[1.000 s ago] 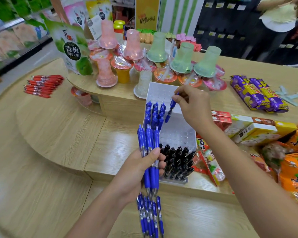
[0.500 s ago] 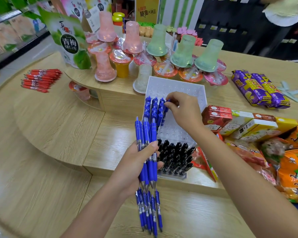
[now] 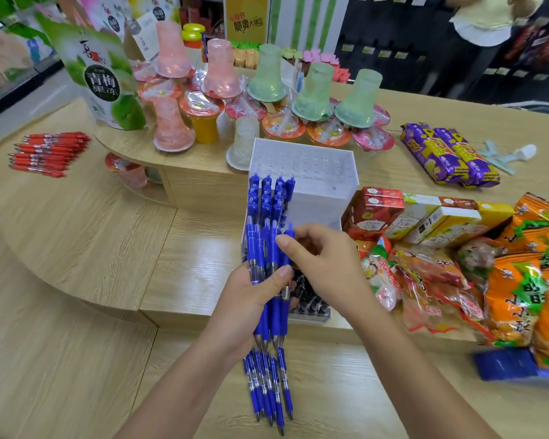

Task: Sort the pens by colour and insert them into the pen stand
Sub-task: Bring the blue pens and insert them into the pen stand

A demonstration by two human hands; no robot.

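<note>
A white perforated pen stand (image 3: 317,175) sits on the wooden counter. Several blue pens (image 3: 268,194) stand in its far left rows, and black pens (image 3: 309,301) fill its near end, partly hidden by my hands. My left hand (image 3: 251,299) grips a bunch of blue pens (image 3: 267,248) upright in front of the stand. My right hand (image 3: 324,267) pinches the top of one blue pen in that bunch. Several more blue pens (image 3: 268,388) lie on the counter below my left wrist. A pile of red pens (image 3: 46,153) lies at the far left.
Jelly cups and pink and green plastic cups (image 3: 267,80) crowd the raised shelf behind the stand. Snack bags (image 3: 526,280), juice cartons (image 3: 425,217) and purple packets (image 3: 447,160) cover the counter on the right. A person (image 3: 482,20) stands at the top right.
My right hand put a blue pen into the stand, then came back toward me to the bunch in my left hand and pinched another pen.
</note>
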